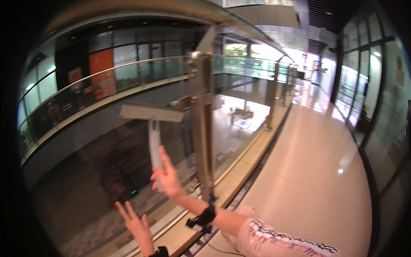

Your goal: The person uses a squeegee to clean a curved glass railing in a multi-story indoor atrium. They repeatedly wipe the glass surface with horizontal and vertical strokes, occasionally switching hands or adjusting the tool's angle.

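Note:
My right hand (169, 180) grips the pale handle of a window squeegee (151, 113). The squeegee's wide head is uppermost and lies across the glass balustrade panel (93, 160), just left of a metal post (201, 128). Whether its blade touches the glass I cannot tell. Lower down, my left hand (137, 225) is raised in front of the same panel, fingers spread and holding nothing. Contact between those fingertips and the glass is not clear.
A thick handrail (154, 9) runs overhead. The post stands by a stone ledge (245, 162) beside the tiled walkway (308, 154). A black strapped device (203, 220) sits on my right wrist. Glazed doors (351, 86) line the right side.

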`<state>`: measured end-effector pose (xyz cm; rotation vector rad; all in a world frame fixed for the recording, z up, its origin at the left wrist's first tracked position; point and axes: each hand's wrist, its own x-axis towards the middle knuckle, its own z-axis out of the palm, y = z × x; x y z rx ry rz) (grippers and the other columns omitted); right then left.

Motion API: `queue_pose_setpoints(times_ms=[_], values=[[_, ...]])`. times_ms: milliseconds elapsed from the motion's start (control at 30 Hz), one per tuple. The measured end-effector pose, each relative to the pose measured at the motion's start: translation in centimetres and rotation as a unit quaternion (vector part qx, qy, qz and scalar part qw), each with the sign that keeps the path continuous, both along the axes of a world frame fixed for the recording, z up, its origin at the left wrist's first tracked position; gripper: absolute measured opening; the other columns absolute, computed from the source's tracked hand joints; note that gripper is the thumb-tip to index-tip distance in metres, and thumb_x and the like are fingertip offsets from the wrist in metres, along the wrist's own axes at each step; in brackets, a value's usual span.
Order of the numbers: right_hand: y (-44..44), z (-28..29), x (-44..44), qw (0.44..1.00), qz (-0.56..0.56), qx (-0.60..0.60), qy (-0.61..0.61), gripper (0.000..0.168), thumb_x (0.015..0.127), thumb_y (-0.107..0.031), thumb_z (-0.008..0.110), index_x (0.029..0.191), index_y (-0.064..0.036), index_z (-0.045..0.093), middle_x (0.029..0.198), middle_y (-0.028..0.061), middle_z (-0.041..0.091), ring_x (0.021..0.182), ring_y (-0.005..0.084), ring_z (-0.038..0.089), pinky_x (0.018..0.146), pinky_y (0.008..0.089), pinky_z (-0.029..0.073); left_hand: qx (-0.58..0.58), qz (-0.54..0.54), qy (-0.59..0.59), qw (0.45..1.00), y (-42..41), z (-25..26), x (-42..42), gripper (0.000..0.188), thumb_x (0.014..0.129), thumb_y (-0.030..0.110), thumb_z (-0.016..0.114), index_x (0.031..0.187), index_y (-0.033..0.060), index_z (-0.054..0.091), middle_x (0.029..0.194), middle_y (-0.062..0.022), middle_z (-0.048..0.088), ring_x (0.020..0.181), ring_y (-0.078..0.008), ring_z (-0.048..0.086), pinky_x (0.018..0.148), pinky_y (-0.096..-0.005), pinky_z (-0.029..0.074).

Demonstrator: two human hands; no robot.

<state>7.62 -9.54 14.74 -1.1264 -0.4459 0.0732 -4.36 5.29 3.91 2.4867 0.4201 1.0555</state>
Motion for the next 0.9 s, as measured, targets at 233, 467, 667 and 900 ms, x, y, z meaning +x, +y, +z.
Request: queue_pose_setpoints(times_ms=[233,467,667,900], values=[[2.5,-13.1,-6.6,0.999,0.020,-0.042,0.026,0.096,0.086,0.004,0.056,0.156,-0.029,0.000,0.157,0.0091,0.021,0.072,0.0140,0.055,0.062,0.0282,0.049,-0.011,-0.044,0.043,0.998,-3.4,3.1,-0.4,0.067,0.089,0.020,0.064,0.148,0.0069,0.034,0.156,-0.0283,0.013,0.136,-0.0479,0.031,0.106,-0.0491,0.036],[0.1,-8.1,-3.1,0.990,0.052,0.092,0.092,0.094,0.090,0.000,0.055,0.155,-0.029,-0.006,0.100,0.0094,0.058,0.069,0.0155,0.060,0.048,0.0293,0.047,-0.001,-0.039,0.001,0.999,-1.2,0.0,0.3,0.084,0.076,-0.004,0.065,0.151,0.0074,0.027,0.161,-0.0142,0.006,0.141,-0.0426,0.026,0.106,-0.0467,0.038],[-0.6,-2.4,-0.6,0.971,0.050,0.179,0.149,0.096,0.095,-0.009,0.055,0.151,-0.029,-0.019,0.081,0.0080,0.059,0.061,0.0146,0.059,0.038,0.0267,0.042,0.068,-0.021,0.022,0.997,-1.8,1.2,-0.4,0.072,0.084,0.010,0.064,0.148,0.0062,0.032,0.158,-0.0239,0.009,0.137,-0.0470,0.030,0.104,-0.0481,0.039],[1.2,-7.4,-7.1,0.982,0.121,0.103,0.102,0.094,0.095,-0.008,0.053,0.151,-0.031,-0.019,0.075,0.0092,0.059,0.051,0.0145,0.055,0.035,0.0254,0.036,0.028,-0.031,0.067,0.997,-2.7,2.3,-0.3,0.065,0.089,0.015,0.064,0.146,0.0061,0.036,0.156,-0.0294,0.011,0.135,-0.0502,0.031,0.106,-0.0493,0.037]])
